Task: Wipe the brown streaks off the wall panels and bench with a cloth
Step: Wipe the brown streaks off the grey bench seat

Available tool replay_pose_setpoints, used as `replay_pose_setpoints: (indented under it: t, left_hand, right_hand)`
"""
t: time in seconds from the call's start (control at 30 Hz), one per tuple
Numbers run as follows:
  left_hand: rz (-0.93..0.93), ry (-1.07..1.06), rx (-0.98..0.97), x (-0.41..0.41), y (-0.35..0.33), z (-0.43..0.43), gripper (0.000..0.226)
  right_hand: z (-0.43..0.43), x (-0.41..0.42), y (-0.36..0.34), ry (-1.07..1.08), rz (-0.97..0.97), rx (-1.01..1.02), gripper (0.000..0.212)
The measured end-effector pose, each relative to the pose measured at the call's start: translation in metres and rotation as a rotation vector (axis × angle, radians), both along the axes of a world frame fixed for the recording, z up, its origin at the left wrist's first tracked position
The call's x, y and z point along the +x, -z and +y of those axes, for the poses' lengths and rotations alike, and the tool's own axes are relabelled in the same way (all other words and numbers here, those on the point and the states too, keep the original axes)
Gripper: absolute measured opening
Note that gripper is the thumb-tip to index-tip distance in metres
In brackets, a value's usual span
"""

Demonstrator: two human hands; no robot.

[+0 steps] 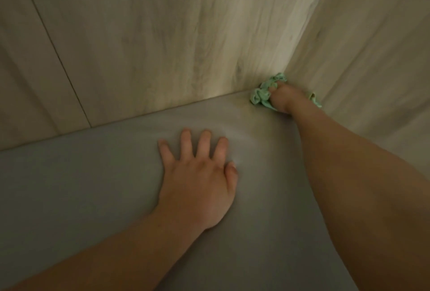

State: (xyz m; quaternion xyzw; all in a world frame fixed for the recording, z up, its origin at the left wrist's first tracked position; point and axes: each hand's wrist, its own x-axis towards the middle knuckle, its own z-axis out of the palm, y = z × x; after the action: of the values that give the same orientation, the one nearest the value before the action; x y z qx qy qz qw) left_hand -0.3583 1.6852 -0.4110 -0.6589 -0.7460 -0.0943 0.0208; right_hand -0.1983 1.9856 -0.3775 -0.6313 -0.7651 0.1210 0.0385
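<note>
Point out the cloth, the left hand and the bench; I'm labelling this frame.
cloth (258, 97): head view, bunched green folds at its left end.
left hand (197, 180): head view, back of the hand.
bench (69, 186): head view, bare grey surface left of the hand.

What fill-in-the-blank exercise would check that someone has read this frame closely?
1. The right hand grips a crumpled cloth whose colour is ____.
2. The cloth sits in the ____ where two wall panels meet the bench.
3. The left hand rests palm ____ on the bench, holding nothing.

Missing words: green; corner; down.
</note>
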Motion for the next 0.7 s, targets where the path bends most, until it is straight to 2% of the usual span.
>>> replay_pose_setpoints:
  t: [0.03,0.13,0.27,0.37,0.5,0.6,0.7]
  left_hand:
    - [0.005,-0.004,0.001,0.000,0.001,0.000,0.061]
    - [0.007,-0.006,-0.013,0.002,-0.001,-0.001,0.061]
    - [-0.005,-0.011,-0.043,0.003,-0.004,-0.001,0.063]
    - [-0.012,-0.011,-0.050,0.002,-0.006,-0.002,0.064]
    - [-0.018,-0.023,-0.057,0.004,-0.010,-0.004,0.053]
    - [-0.034,-0.025,-0.037,0.002,-0.009,-0.007,0.052]
    - [-0.040,-0.019,-0.042,-0.001,-0.007,-0.006,0.054]
  right_hand:
    - [0.004,-0.003,0.003,-0.019,0.008,-0.006,0.088]
    - [-0.036,-0.012,-0.006,-0.024,0.033,0.048,0.056]
    - [-0.094,-0.038,-0.014,-0.186,0.132,0.046,0.044]
    - [-0.127,-0.055,-0.014,-0.296,0.180,-0.008,0.042]
    - [-0.166,-0.060,-0.020,-0.376,0.184,-0.026,0.042]
    - [-0.172,-0.047,-0.022,-0.439,0.097,-0.052,0.051]
    - [-0.128,-0.018,-0.015,-0.370,-0.072,-0.027,0.055]
